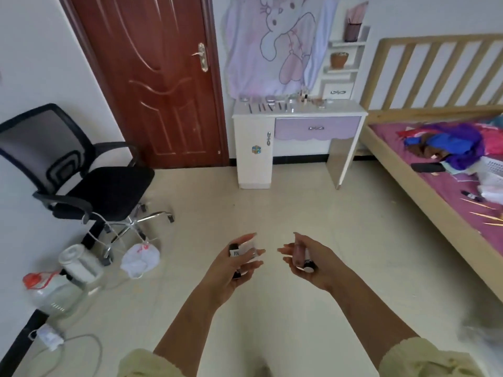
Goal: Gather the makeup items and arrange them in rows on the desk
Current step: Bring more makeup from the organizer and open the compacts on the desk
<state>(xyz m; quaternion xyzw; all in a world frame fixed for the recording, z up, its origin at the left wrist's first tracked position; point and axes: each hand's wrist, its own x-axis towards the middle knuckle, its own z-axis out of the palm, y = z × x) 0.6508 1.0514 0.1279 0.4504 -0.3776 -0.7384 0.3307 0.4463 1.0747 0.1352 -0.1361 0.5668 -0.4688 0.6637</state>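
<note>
I stand in the room's middle with both hands held out over the floor. My left hand holds small makeup items, a black-and-white tube and a clear piece, in its curled fingers. My right hand holds a pink tube and a black-capped bottle. The white and lilac desk stands ahead against the wall. Rows of pencils and brushes and small pots lie on its top. More makeup bits lie on the bed.
A black office chair stands at the left, with a bottle, a plastic bag and cables on the floor nearby. The wooden bed with clothes runs along the right. A red door is left of the desk.
</note>
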